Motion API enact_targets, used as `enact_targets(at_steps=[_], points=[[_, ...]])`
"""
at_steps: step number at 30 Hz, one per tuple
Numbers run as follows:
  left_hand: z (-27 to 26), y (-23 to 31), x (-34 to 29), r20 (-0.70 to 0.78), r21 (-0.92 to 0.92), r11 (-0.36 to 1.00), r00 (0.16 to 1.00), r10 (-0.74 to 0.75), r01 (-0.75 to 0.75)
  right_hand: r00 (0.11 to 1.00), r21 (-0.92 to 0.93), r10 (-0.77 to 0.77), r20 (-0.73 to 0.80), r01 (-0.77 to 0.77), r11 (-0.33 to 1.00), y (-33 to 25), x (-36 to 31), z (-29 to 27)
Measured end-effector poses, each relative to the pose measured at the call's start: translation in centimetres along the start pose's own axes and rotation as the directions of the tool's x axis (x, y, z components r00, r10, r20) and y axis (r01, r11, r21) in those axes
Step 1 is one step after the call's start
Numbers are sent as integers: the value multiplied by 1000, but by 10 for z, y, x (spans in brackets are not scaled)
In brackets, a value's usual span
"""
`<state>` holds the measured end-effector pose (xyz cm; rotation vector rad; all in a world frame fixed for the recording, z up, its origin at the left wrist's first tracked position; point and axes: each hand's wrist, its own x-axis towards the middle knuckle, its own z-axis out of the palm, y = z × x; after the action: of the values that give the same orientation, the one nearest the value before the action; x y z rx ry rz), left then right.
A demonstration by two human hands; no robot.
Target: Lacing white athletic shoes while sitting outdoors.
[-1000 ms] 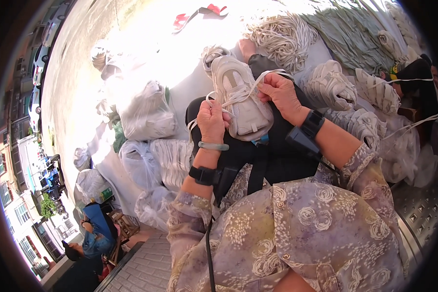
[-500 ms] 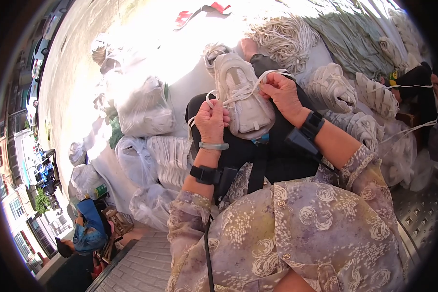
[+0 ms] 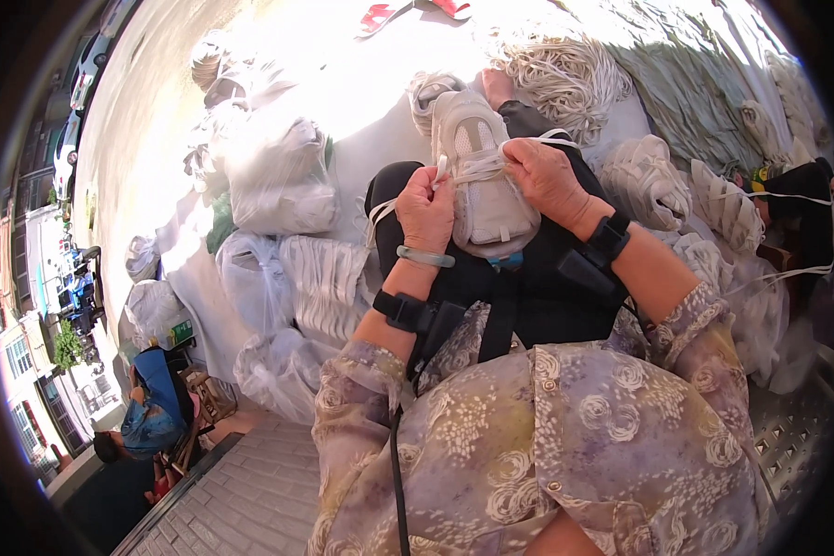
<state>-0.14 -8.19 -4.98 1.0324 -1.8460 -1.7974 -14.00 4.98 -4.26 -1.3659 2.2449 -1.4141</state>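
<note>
A white lace-up shoe [image 3: 497, 222] rests on my lap between my knees, its sole edge toward me. My left hand [image 3: 425, 213] is closed at the shoe's left side, pinching a white shoelace [image 3: 442, 168] whose loose part trails off to the left. On the other side, my right hand [image 3: 549, 183] is closed too, with thumb and forefinger on the lace by the shoe's right edge. Lace strands cross the tongue between both hands. My fingers partly hide where they grip. Just beyond sits another whitish shoe [image 3: 430, 96].
A pile of loose white laces [image 3: 565, 83] lies far right, near another person's hand [image 3: 498, 86]. Wrapped shoes [image 3: 647, 181] stand to the right. Plastic bags [image 3: 283, 185] and stacked white shoes [image 3: 322, 283] are at left. A person in blue [image 3: 153, 408] sits lower left.
My left hand has moved in closer to the shoe, and my right hand has come nearer its middle. The lace loops at the sides look smaller. The whole view has shifted slightly.
</note>
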Motion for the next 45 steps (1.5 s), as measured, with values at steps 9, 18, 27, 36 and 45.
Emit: enact_targets(at_steps=[9,18,27,36,45], points=[[3,-21,12,-46,210,972,992,117,-104,937,170,334,104,-347,922,26,-6,13],[7,-5,19,82,557,786,959,270,-269,943,174,331,4,-327,929,13,-10,11],[6,32,-11,120,669,670,937,329,-321,987,52,149,-59,-146,988,-9,-11,0],[-2,13,-10,244,743,555,924,296,-374,969,-194,-56,240,104,975,-25,1,17],[-9,-3,-3,194,490,746,891,410,-450,953,-348,-117,278,214,913,-27,7,36]])
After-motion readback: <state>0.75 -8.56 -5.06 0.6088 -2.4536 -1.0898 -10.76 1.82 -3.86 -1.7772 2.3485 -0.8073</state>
